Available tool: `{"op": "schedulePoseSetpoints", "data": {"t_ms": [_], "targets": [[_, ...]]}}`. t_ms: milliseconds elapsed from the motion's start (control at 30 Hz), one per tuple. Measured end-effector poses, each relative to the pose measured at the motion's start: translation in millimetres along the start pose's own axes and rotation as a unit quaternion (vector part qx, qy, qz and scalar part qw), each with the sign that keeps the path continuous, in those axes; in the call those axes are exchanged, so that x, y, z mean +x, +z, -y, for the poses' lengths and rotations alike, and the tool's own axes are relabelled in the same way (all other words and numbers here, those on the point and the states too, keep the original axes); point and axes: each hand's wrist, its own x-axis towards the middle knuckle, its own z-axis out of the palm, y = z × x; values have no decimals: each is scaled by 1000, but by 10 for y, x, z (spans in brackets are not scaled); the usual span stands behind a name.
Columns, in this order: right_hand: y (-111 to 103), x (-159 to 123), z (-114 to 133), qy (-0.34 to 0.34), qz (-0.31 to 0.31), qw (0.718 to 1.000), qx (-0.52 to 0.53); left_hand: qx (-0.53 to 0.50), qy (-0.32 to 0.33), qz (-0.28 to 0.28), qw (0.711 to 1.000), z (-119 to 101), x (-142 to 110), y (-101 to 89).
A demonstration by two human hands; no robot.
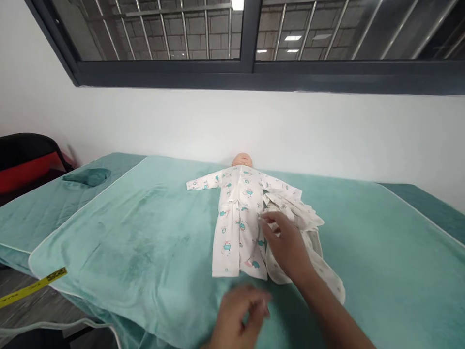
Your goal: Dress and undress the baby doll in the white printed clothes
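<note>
One doll [242,159] in printed pajamas [225,232] lies mid-bed, head toward the wall [232,121], its long axis running toward the near edge, sleeves spread sideways. The right hand [286,240], thumb and fingers nearly together, is at the pajamas' side beside pale clothes [308,215]; whether it grips cloth I cannot tell. The blurred left hand [240,315] curves loosely, half open, visibly holding nothing.

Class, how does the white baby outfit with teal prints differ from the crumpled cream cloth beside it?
The white fabric baby outfit with teal-and-pink prints is spread out, sleeves extended; the cream patterned cloth lies bunched in folds.
The outfit's prints stand out clearly; the cloth's markings look faint.
Shared: both are pale, patterned fabric.
</note>
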Motion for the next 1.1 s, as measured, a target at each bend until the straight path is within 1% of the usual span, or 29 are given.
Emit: {"op": "schedulePoseSetpoints", "data": {"t_ms": [33, 67, 100, 133, 200, 300, 400, 467, 533, 600, 733, 867, 967, 1100], "targets": [[88, 128, 83, 2, 3, 1000, 29, 20, 13, -77, 997, -46, 226, -137], [181, 272, 157, -3, -2, 999, 45, 38, 23, -136, 990, -91, 468, -274], [274, 430, 220, -14, -5, 999, 50, 59, 38, -181, 981, -126, 720, -405], [362, 602, 269, -21, -7, 999, 47, 79, 48, -212, 973, -142, 977, -525], [510, 968, 320, -26, -3, 1000, 10, 102, 47, -239, 965, -107, 1492, -721], [652, 1485, 285, -1, 24, 995, -100, 120, 50, -276, 952, 75, 2205, -894], [730, 1850, 161, 46, 70, 976, -199, 133, 10, -254, 958, 284, 2764, -951], [766, 1998, 63, 74, 97, 966, -227, 143, -18, -230, 962, 395, 3016, -957], [795, 2097, -25, 92, 106, 962, -233, 174, -26, -207, 962, 479, 3168, -959], [819, 2173, -94, 98, 95, 963, -231, 213, -19, -193, 958, 537, 3239, -965], [867, 2295, -184, 95, 66, 968, -225, 244, 7, -182, 953, 588, 3247, -989], [891, 2368, -284, 74, 45, 975, -207, 256, 37, -161, 952, 587, 3219, -1001], [880, 2404, -376, 66, 32, 987, -143, 247, 29, -142, 958, 571, 3218, -1010], [859, 2444, -474, 65, 13, 997, -25, 224, 11, -138, 965, 531, 3219, -1019]]}}
